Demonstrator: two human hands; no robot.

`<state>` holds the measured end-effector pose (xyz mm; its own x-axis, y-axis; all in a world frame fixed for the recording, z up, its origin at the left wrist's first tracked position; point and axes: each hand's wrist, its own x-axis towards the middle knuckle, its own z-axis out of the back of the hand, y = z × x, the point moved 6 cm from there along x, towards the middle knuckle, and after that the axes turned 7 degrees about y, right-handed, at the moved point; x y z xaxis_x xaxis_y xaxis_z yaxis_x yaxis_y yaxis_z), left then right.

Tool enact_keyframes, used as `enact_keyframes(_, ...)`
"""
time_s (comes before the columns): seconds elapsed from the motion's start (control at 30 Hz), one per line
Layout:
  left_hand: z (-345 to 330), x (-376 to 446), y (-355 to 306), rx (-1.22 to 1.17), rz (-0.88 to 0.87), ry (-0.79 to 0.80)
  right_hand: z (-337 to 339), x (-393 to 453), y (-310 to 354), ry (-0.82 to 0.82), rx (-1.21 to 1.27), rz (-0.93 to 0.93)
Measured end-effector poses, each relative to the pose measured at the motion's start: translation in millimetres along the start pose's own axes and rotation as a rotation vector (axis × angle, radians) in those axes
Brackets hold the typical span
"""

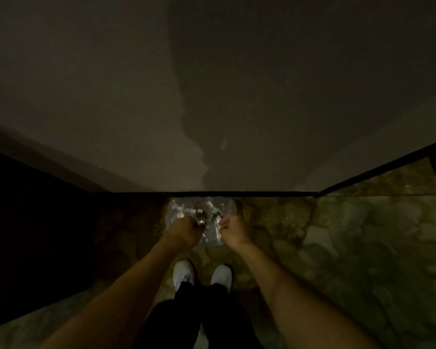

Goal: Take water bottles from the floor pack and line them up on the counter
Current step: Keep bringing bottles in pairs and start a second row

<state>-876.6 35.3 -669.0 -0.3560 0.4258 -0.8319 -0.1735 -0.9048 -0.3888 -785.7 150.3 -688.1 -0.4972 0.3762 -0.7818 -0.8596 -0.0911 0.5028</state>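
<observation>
A plastic-wrapped pack of water bottles [184,207] lies on the patterned carpet against the base of the wall, dimly lit. My left hand [184,231] reaches down onto the pack's left part with fingers curled around a bottle top [200,217]. My right hand [233,229] is at the pack's right part, fingers curled on another bottle or the wrap; the dim light hides which. Single bottles inside the wrap are hard to make out. No counter surface is plainly in view.
A plain wall [212,96] rises straight ahead, with a dark baseboard [237,194] along the floor. A dark piece of furniture [35,222] fills the left side. Floral carpet [350,248] spreads to the right. My white shoes [184,273] stand just behind the pack.
</observation>
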Motion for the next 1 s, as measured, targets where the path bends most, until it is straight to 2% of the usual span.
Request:
enact_keyframes(0.17, -14, 71, 35, -0.080, 0.008, -0.049, -22, 72, -20, -0.004, 0.001, -0.004)
enact_keyframes(0.47, -64, 220, 62, -0.145, -0.050, -0.014, -70, 216, -72, 0.001, 0.020, -0.027)
enact_keyframes(0.67, -101, 318, 80, -0.111, -0.067, 0.027, -98, 309, -104, 0.110, -0.182, 0.018)
enact_keyframes(1.0, -115, 419, 114, 0.020, 0.015, -0.066, -142, 408, -136, 0.233, -0.461, 0.011)
